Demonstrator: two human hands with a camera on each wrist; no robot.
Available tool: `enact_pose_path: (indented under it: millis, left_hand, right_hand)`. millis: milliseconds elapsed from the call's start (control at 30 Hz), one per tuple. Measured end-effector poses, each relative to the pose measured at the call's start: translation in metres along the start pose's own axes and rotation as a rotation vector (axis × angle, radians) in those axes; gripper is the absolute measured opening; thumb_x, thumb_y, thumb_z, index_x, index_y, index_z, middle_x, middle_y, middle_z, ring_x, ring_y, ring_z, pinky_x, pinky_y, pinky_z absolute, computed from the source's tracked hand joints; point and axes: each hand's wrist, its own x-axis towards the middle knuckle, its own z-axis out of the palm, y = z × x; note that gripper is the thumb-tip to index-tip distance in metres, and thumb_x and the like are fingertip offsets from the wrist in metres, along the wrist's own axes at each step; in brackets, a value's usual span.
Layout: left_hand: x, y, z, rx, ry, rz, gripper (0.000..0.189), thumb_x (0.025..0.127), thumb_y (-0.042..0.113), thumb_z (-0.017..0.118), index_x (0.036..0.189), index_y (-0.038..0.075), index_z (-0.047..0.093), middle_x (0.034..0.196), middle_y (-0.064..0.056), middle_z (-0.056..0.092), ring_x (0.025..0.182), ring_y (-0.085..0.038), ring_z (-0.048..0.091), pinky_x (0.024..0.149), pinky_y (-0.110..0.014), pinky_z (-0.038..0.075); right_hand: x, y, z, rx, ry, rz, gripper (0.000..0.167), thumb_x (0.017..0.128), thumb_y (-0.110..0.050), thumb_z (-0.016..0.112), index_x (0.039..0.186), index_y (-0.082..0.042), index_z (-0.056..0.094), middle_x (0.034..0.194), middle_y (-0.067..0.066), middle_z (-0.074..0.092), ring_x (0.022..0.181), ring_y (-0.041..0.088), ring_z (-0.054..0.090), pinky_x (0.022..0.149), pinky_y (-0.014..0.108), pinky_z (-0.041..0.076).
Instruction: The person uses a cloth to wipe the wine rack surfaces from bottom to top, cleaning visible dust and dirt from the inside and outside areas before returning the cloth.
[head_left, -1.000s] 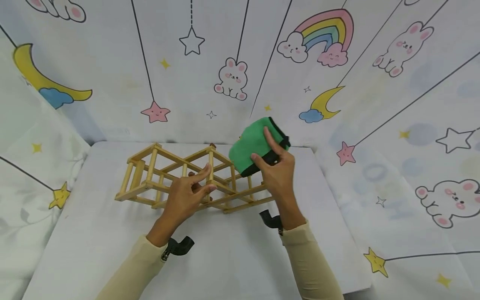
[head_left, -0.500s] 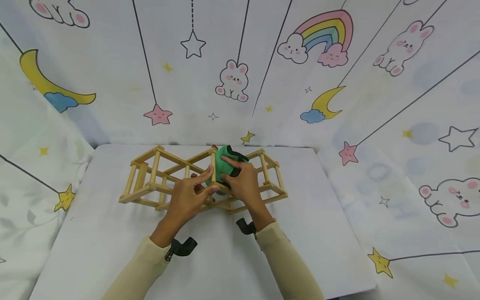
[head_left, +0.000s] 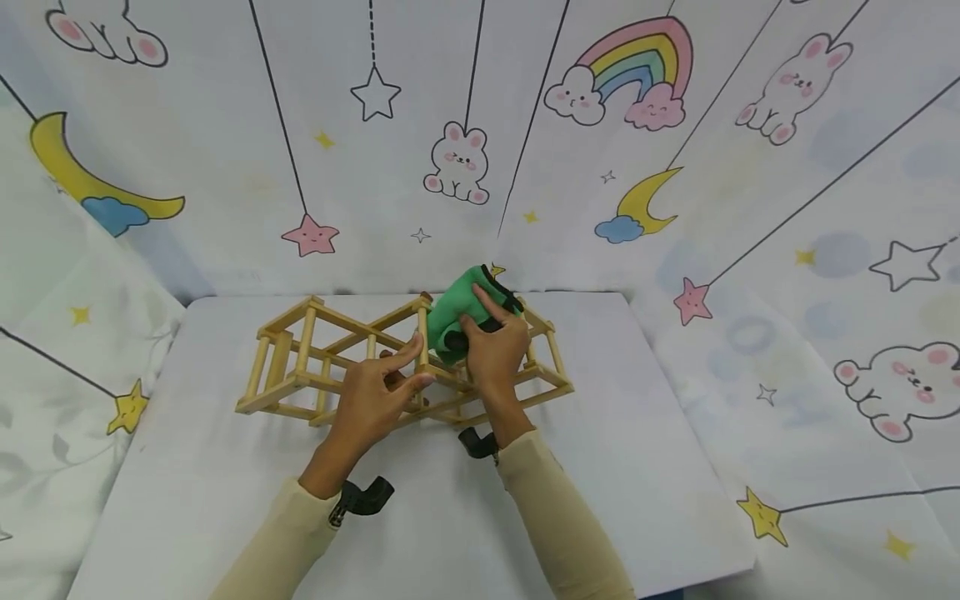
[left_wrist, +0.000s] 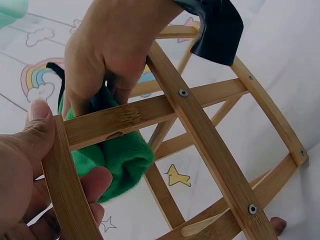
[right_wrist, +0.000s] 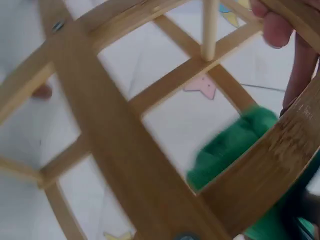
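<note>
A folding wooden rack (head_left: 302,378) of crossed slats and round posts stands on the white table. My left hand (head_left: 369,402) grips one of its upright end pieces; in the left wrist view the thumb and fingers wrap a slat (left_wrist: 70,175). A soft green cloth (head_left: 453,310) with black trim is bunched in my right hand (head_left: 498,354), against the rack's middle post. Seen from the left wrist, the right hand (left_wrist: 112,55) reaches behind a crossbar, its fingertips partly hidden. In the right wrist view the green cloth (right_wrist: 230,145) is blurred behind a slat.
The white table (head_left: 622,492) carries the rack near its back edge. Behind it hangs a white cloth backdrop (head_left: 525,158) with rabbits, stars and a rainbow. A black wrist mount (head_left: 367,497) juts from the left sleeve, another (head_left: 477,442) from the right.
My right hand has brought the green cloth leftward and down from the rack's right part to the middle post, then slightly up. My left hand keeps its grip on the rack.
</note>
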Motion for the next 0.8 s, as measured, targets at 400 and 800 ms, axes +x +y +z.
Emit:
enact_pose_path:
  millis: [400, 800]
  left_hand:
    - [0.000, 0.002, 0.003, -0.010, -0.011, -0.024, 0.060, 0.091, 0.030, 0.084, 0.146, 0.017, 0.064, 0.082, -0.003, 0.077, 0.054, -0.008, 0.049, 0.048, -0.026, 0.043]
    - [0.003, 0.002, 0.000, -0.013, -0.012, -0.039, 0.060, 0.091, 0.029, 0.084, 0.146, 0.017, 0.063, 0.122, -0.005, 0.080, 0.058, -0.009, 0.055, 0.049, -0.026, 0.045]
  right_hand:
    - [0.008, -0.004, -0.005, -0.093, 0.087, -0.092, 0.052, 0.093, -0.005, 0.081, 0.138, -0.030, 0.071, 0.151, 0.007, 0.063, 0.144, 0.024, 0.056, 0.110, 0.041, 0.054]
    - [0.005, -0.001, 0.009, -0.361, -0.100, -0.074, 0.067, 0.084, -0.012, 0.092, 0.144, -0.027, 0.065, 0.144, 0.010, 0.068, 0.131, 0.038, 0.065, 0.104, 0.049, 0.058]
